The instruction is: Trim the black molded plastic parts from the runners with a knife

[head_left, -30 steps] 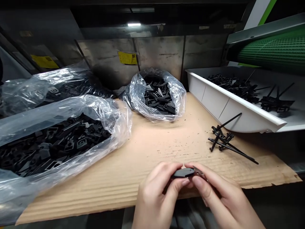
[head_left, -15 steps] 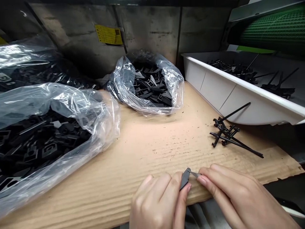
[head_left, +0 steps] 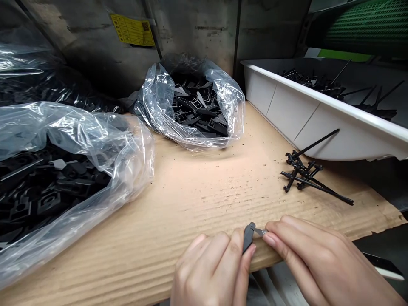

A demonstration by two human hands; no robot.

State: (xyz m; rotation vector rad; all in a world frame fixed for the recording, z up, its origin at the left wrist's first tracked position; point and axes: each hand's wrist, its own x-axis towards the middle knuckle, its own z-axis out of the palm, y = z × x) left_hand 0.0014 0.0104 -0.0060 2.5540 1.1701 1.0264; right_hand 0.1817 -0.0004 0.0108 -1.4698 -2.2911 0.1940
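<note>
While a wide sheet of corrugated cardboard [head_left: 197,199] covers the bench and fills the middle of the frame, a stained metal wall [head_left: 197,29] stands behind it, with a yellow label [head_left: 132,29] at upper left. A green belt [head_left: 366,29] runs across the top right corner, above a white plastic tray [head_left: 306,114] at the right. The tray holds a heap of black plastic parts with long thin stems [head_left: 318,85].

Along the left side lie clear plastic bags full of flat black plastic parts: a large bag [head_left: 127,157] at lower left, another [head_left: 22,55] behind it at far left, and a smaller bag [head_left: 153,110] at upper centre. A small tangle of black stemmed parts [head_left: 302,174] sits on the cardboard, just below the tray.

At the bottom centre, both hands sit close together at the front edge of the cardboard. The left hand [head_left: 210,272] pinches a flat black plastic piece [head_left: 248,237] narrowly between thumb and fingers, holding it on edge. The right hand [head_left: 318,255] pinches a thin metal strip [head_left: 259,232] that sticks out from that piece.
</note>
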